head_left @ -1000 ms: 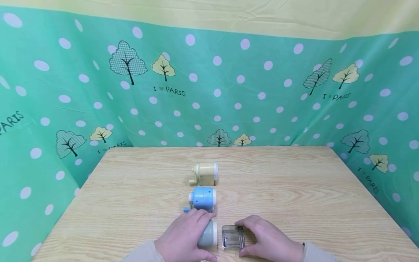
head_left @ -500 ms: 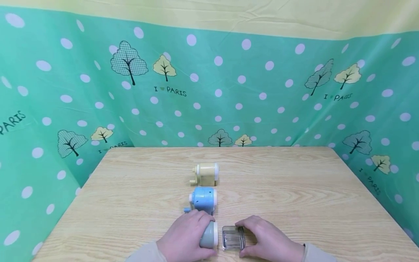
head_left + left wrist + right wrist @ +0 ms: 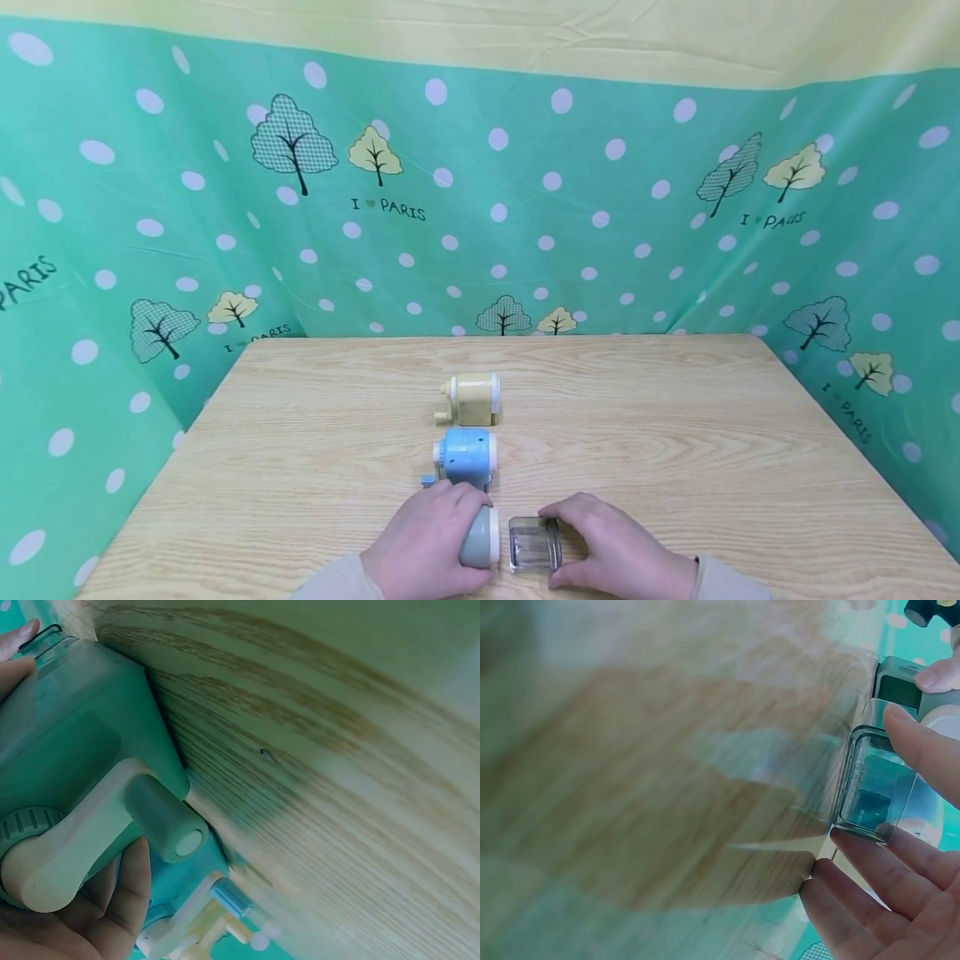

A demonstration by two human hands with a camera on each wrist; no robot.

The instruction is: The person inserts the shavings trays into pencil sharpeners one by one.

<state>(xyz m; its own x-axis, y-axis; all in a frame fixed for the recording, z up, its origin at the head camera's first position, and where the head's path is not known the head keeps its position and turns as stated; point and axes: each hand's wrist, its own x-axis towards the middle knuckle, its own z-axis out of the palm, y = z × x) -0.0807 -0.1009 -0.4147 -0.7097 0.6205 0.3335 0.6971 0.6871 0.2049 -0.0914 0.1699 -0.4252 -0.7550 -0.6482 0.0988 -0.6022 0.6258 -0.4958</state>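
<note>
My left hand (image 3: 423, 546) grips a grey-green crank pencil sharpener (image 3: 478, 537) at the table's near side, partly covering it. In the left wrist view, its crank handle (image 3: 82, 832) faces the camera, with curled fingers (image 3: 124, 900) beside the body. To the right, my right hand (image 3: 618, 550) holds a clear smoky shavings drawer (image 3: 534, 546) between thumb and fingers. A narrow gap separates this drawer from the sharpener in the head view. The right wrist view shows the transparent drawer (image 3: 877, 787) between the thumb and fingers, near the tabletop.
Just beyond the left hand stands a blue crank sharpener (image 3: 467, 454), and behind it a yellow one (image 3: 474, 400). All sit on a wood-grain table (image 3: 675, 433). A green dotted curtain (image 3: 525, 192) encloses the back and sides.
My left hand has shifted slightly right, and its thumb has drawn in against the grey-green sharpener. The right hand and the drawer look nearly unmoved.
</note>
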